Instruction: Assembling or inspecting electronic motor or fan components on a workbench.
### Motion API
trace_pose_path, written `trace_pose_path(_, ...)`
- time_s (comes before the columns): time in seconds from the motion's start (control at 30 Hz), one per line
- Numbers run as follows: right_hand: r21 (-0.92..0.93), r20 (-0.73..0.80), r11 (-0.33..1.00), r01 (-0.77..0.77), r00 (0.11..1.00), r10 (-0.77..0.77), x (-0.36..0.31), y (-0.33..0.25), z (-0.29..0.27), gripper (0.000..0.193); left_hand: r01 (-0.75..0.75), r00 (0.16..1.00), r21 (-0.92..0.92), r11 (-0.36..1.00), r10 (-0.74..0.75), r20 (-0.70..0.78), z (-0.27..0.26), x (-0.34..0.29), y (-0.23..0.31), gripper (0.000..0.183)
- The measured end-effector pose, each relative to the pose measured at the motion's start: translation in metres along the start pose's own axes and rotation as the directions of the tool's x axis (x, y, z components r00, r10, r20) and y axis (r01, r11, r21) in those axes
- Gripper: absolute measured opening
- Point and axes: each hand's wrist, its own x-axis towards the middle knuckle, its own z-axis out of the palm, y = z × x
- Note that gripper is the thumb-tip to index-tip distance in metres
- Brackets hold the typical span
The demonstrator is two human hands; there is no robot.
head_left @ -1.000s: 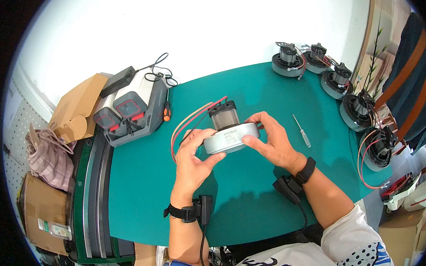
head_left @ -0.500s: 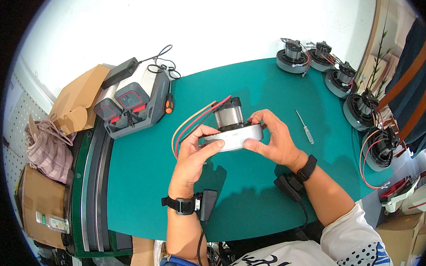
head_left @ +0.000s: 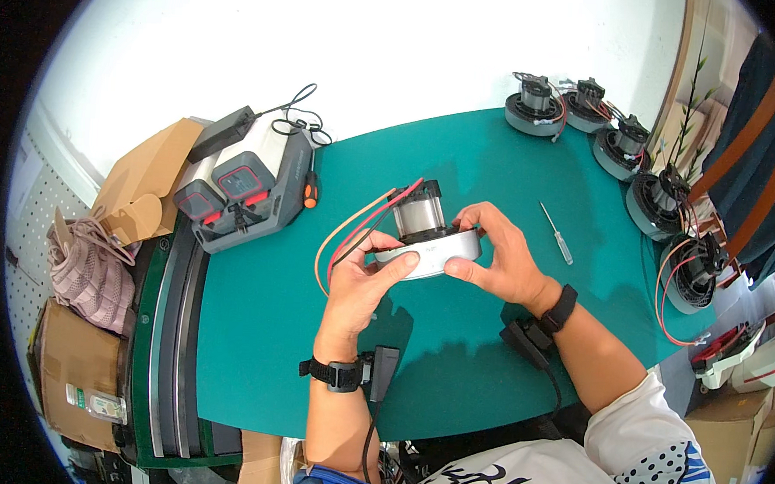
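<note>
A vacuum motor (head_left: 419,216) with a silver round base and a metal cylinder on top is held above the green table. Around its left side my left hand (head_left: 364,271) is closed, thumb on the silver rim. My right hand (head_left: 502,257) grips the opposite side, thumb low on the rim and fingers behind. Red, black and tan wires (head_left: 345,240) loop from the motor's top over my left hand. The fingers under and behind the base are partly hidden.
A screwdriver (head_left: 556,233) lies right of my hands. Several similar motors (head_left: 535,109) line the table's right edge. A grey device case (head_left: 248,191) and an orange-handled screwdriver (head_left: 311,191) sit at the left, beside a cardboard box (head_left: 150,177). Cabled black wrist modules hang near both forearms.
Both hands still hold the motor. My left thumb has slid slightly right along the rim, and the wires have shifted a little to the right.
</note>
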Motion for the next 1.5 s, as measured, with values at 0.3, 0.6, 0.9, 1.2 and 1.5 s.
trace_pose_path(0.3,-0.009,0.010,0.999,0.043,0.999,-0.043,0.000,-0.001,0.002,0.055,-0.008,0.999,0.111,0.994,0.014,-0.052,-0.003,0.000,-0.003,0.021)
trace_pose_path(0.6,0.019,0.027,1.000,0.011,1.000,-0.011,-0.001,-0.001,0.001,0.054,0.018,1.000,0.008,1.000,-0.019,0.020,-0.008,-0.001,0.000,0.018)
trace_pose_path(0.9,0.152,-0.075,0.963,-0.222,0.969,0.235,0.000,0.019,0.011,0.043,-0.102,0.994,-0.128,0.987,0.106,0.026,0.002,0.005,-0.006,0.055)
trace_pose_path(1.2,0.183,-0.020,0.939,-0.290,0.954,0.298,0.003,0.025,0.013,0.045,-0.099,0.994,-0.037,0.994,0.097,-0.054,-0.009,0.014,-0.020,0.057)
trace_pose_path(1.5,0.030,0.018,0.953,-0.300,0.954,0.299,0.002,0.014,0.005,0.052,-0.112,0.985,0.100,0.989,0.123,-0.119,-0.004,0.014,-0.024,0.052)
